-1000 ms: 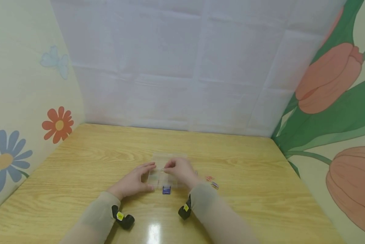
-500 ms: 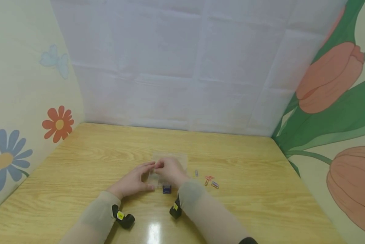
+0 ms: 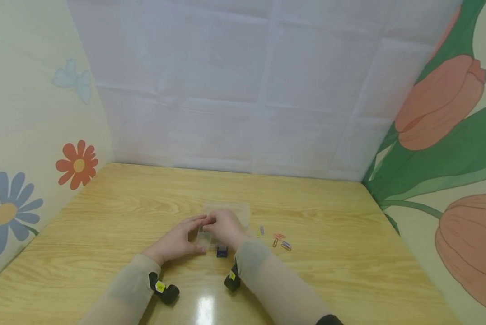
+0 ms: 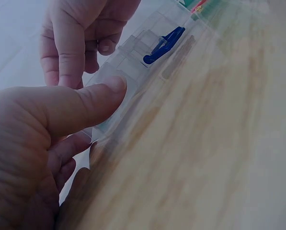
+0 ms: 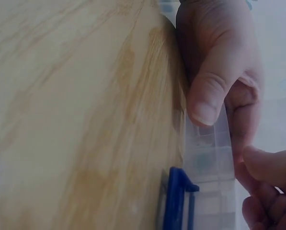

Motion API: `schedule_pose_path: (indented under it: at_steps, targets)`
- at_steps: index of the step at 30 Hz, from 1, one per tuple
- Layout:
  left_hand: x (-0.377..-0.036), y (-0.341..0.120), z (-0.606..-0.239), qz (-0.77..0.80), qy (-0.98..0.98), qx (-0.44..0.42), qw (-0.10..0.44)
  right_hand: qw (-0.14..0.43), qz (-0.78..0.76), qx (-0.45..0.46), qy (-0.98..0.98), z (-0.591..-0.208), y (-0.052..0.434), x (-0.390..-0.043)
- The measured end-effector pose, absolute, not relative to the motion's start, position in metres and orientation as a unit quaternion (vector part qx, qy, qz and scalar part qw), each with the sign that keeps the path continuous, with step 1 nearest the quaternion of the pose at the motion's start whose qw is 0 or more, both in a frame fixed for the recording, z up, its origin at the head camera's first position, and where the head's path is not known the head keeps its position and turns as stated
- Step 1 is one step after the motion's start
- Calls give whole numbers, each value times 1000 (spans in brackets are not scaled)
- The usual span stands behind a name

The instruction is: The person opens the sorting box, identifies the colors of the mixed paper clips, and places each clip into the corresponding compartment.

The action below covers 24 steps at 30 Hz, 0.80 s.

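Observation:
A clear plastic compartment box [image 3: 238, 212] with a blue latch [image 3: 221, 252] lies on the wooden table [image 3: 125, 207]. My left hand [image 3: 188, 235] grips the box's near-left corner, thumb [image 4: 92, 98] on top and fingers underneath. My right hand [image 3: 217, 224] hovers over the box's left part with its fingers [image 4: 71, 45] curled down toward a compartment. Whether they pinch anything is hidden. In the right wrist view the left thumb [image 5: 207, 93] presses on the box rim, near the blue latch [image 5: 178, 201].
Several coloured paper clips [image 3: 281, 241] lie loose on the table just right of the box. Walls close in the table on the left, back and right. Black wrist cameras [image 3: 166, 292] hang below both sleeves.
My right hand moved left across the box until its fingers met my left hand's, uncovering the paper clips. The left hand and the box stayed put.

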State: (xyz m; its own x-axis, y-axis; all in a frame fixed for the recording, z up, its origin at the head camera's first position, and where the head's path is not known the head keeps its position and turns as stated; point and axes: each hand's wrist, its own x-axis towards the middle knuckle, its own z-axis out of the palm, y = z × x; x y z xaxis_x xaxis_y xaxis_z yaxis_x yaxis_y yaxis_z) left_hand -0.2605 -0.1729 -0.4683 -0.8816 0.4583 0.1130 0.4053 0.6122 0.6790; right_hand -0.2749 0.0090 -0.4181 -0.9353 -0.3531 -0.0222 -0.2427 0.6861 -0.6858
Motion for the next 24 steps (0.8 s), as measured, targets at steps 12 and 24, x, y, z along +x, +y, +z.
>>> schedule_pose_path:
  at_steps: [12, 24]
  targets:
    - [-260, -173, -466, 366, 899, 237, 40, 64, -396, -159, 902, -415, 31, -269]
    - [-258, -171, -464, 362, 904, 225, 40, 68, -432, -117, 892, -412, 81, -267]
